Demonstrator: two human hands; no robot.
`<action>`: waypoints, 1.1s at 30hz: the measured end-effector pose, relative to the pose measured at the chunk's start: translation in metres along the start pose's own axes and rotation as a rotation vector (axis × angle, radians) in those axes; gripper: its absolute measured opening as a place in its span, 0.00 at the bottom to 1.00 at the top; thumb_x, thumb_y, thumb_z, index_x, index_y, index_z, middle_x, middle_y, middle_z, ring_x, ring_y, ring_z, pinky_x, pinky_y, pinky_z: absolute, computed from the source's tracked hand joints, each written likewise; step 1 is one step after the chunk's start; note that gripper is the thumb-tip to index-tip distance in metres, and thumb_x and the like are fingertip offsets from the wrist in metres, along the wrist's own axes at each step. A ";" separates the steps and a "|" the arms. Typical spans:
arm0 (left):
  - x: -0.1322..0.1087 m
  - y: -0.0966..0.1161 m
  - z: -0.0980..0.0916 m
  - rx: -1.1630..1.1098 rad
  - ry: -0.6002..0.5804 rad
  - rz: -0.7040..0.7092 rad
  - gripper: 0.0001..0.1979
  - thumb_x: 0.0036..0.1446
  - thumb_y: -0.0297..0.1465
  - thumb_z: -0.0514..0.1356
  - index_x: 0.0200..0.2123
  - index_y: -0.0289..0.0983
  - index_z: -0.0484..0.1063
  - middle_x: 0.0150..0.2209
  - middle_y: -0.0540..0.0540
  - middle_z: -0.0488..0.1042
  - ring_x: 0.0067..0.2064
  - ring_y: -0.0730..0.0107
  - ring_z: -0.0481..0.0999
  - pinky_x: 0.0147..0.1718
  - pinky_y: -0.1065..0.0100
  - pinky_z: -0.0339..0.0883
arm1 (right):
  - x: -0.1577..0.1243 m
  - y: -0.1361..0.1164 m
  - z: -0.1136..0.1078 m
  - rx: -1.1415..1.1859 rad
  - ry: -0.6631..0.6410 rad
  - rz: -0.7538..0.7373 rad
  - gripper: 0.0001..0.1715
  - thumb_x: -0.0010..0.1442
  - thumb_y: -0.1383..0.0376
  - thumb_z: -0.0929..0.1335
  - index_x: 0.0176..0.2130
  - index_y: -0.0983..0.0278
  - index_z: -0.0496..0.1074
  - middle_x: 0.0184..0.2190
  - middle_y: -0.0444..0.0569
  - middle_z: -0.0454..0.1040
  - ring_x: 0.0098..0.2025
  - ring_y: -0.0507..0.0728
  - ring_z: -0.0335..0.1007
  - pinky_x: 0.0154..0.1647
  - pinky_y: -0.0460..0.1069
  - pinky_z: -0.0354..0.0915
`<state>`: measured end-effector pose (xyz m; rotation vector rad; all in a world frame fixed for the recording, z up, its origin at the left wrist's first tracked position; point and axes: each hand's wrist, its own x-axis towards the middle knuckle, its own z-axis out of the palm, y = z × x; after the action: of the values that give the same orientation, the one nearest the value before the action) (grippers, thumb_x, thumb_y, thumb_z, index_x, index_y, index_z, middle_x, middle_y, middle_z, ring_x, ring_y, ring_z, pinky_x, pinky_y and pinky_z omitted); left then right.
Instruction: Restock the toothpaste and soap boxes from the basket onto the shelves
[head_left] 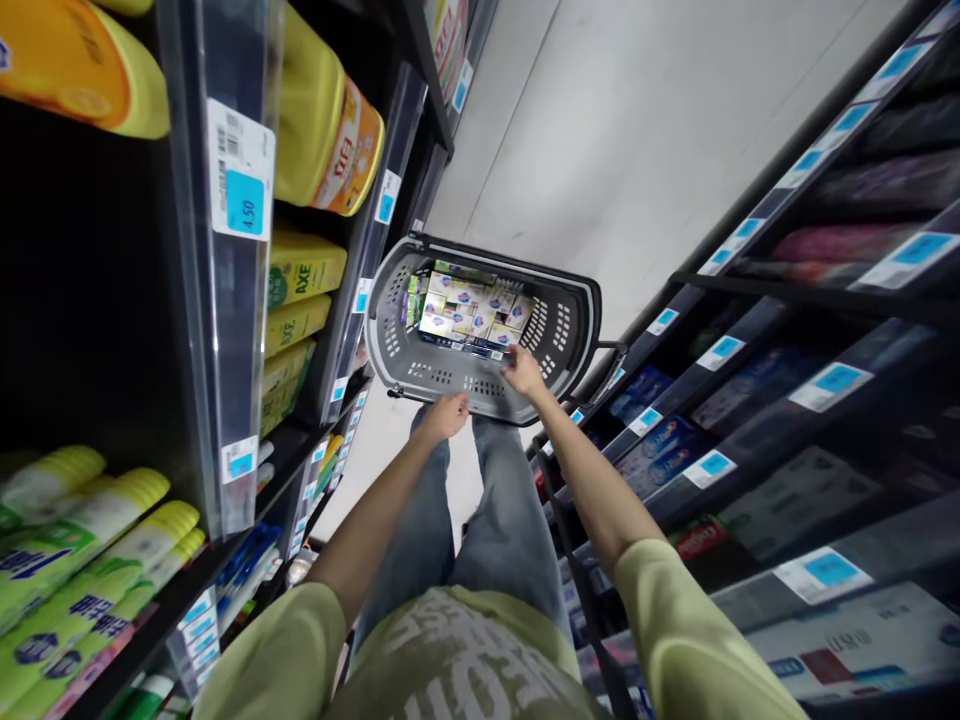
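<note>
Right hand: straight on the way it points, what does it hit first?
Probably the near edge of the packed boxes inside the basket; depth is unclear, so the right hand may already be touching them.

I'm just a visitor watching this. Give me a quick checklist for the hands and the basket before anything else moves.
1. Basket open side up: ok, we look down into it.
2. White boxes inside the basket: ok, they lie together within its walls.
3. Left hand at the basket: ok, it is by the near side.
4. Left hand gripping the basket: cannot tell, the contact is too small to see.
5. Right hand clear of the basket: not ok, it reaches in over the near side.
6. Right hand holding the dark box: cannot tell, it is at one end.
</note>
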<state>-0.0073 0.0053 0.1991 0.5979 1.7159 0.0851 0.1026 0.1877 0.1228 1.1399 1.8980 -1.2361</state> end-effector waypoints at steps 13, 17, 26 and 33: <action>0.004 -0.033 -0.028 0.027 0.100 -0.015 0.21 0.64 0.26 0.54 0.58 0.31 0.73 0.58 0.35 0.76 0.64 0.55 0.70 0.65 0.59 0.61 | 0.030 -0.034 -0.002 -0.088 0.036 -0.096 0.35 0.56 0.68 0.69 0.62 0.67 0.62 0.58 0.62 0.69 0.58 0.67 0.69 0.63 0.62 0.65; 0.003 -0.044 -0.022 0.096 0.126 0.008 0.24 0.60 0.25 0.58 0.60 0.31 0.71 0.67 0.35 0.67 0.72 0.48 0.57 0.71 0.48 0.48 | 0.042 -0.059 0.012 -0.078 0.055 -0.162 0.39 0.56 0.68 0.69 0.64 0.67 0.58 0.61 0.62 0.66 0.61 0.68 0.66 0.65 0.64 0.63; 0.021 -0.093 0.020 0.059 0.265 0.265 0.28 0.58 0.20 0.59 0.63 0.34 0.67 0.70 0.38 0.61 0.75 0.50 0.49 0.72 0.40 0.43 | 0.121 -0.115 0.063 -0.129 0.103 -0.362 0.44 0.57 0.67 0.70 0.67 0.72 0.53 0.63 0.65 0.61 0.66 0.72 0.57 0.67 0.68 0.57; 0.024 -0.130 0.042 -0.105 0.361 0.537 0.14 0.67 0.26 0.56 0.51 0.40 0.77 0.63 0.44 0.73 0.73 0.61 0.56 0.70 0.46 0.54 | 0.193 -0.138 0.122 -0.114 0.166 -0.508 0.53 0.58 0.52 0.73 0.69 0.70 0.48 0.69 0.65 0.50 0.72 0.75 0.43 0.71 0.73 0.46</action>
<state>-0.0152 -0.1071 0.1186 0.9972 1.8358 0.6945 -0.1049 0.1124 -0.0273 0.7390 2.4498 -1.2954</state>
